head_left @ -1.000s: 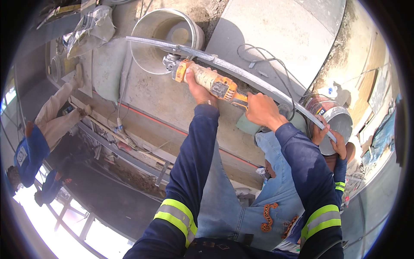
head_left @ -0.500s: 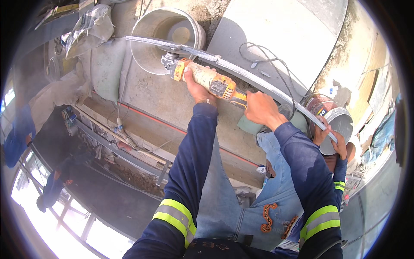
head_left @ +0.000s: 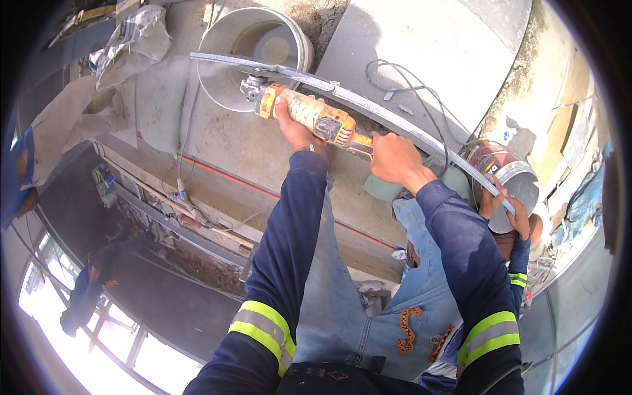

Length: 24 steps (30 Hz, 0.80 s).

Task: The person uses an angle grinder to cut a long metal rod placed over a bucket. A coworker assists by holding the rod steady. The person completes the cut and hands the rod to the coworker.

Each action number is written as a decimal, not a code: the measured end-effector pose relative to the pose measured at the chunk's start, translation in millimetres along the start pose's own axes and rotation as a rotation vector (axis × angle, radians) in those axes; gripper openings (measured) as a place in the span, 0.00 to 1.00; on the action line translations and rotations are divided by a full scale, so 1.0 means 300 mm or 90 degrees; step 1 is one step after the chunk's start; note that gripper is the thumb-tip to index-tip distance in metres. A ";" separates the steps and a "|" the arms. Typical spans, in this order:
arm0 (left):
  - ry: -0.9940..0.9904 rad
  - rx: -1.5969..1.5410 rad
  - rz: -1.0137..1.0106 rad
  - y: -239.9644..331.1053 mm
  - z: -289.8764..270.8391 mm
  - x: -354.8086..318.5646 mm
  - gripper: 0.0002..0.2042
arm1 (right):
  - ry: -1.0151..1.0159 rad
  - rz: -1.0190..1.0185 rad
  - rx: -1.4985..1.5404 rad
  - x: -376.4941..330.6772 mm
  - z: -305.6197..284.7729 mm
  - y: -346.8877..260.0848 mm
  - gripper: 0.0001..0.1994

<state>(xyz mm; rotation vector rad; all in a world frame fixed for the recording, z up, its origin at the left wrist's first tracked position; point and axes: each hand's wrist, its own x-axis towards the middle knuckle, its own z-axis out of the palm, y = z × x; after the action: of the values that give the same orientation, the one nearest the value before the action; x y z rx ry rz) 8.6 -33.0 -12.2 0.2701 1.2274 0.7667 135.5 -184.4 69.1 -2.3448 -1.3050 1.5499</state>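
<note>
Both my hands hold a yellow and grey angle grinder (head_left: 318,117). My left hand (head_left: 297,129) wraps around its body close behind the head, with the thumb on top. The rear handle is in my right hand (head_left: 399,160), its fingers curled round the grip. The grinder's metal head lies against or just beside a long grey strip (head_left: 375,108), which runs slantwise over the bucket; whether the disc touches it I cannot tell. At the right end of the strip, another person's hands (head_left: 505,209) grip it.
A whitish bucket (head_left: 304,52) stands under the strip's left part. A large pale slab (head_left: 434,39) lies at the far right, with a dark cable (head_left: 431,95) looped on it. Beside the helper's hands stands a reddish bucket (head_left: 490,158). Other people (head_left: 82,296) are at the left.
My hands and the grinder have shifted slightly left along the strip. At the left, one person has moved toward the picture's edge and another's arm has changed position.
</note>
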 end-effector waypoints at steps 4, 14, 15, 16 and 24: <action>-0.011 -0.008 -0.002 -0.002 -0.007 0.004 0.35 | -0.007 0.006 0.001 -0.005 -0.006 -0.004 0.18; 0.003 -0.006 0.002 -0.017 0.012 -0.027 0.35 | -0.013 0.008 0.010 -0.026 -0.009 0.014 0.19; 0.004 -0.003 0.001 -0.018 0.014 -0.030 0.35 | -0.005 0.007 0.013 -0.028 -0.005 0.017 0.19; 0.005 0.000 0.001 -0.019 0.014 -0.034 0.35 | 0.003 0.006 0.015 -0.030 -0.003 0.020 0.19; 0.027 0.021 0.018 -0.036 0.036 -0.065 0.33 | -0.006 0.015 0.023 -0.050 -0.004 0.046 0.25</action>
<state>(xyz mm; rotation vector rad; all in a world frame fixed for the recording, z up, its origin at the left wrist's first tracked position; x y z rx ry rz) 20.0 -51.2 -0.2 0.2994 1.2793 0.7805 142.8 -202.8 74.6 -2.3422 -1.2458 1.5798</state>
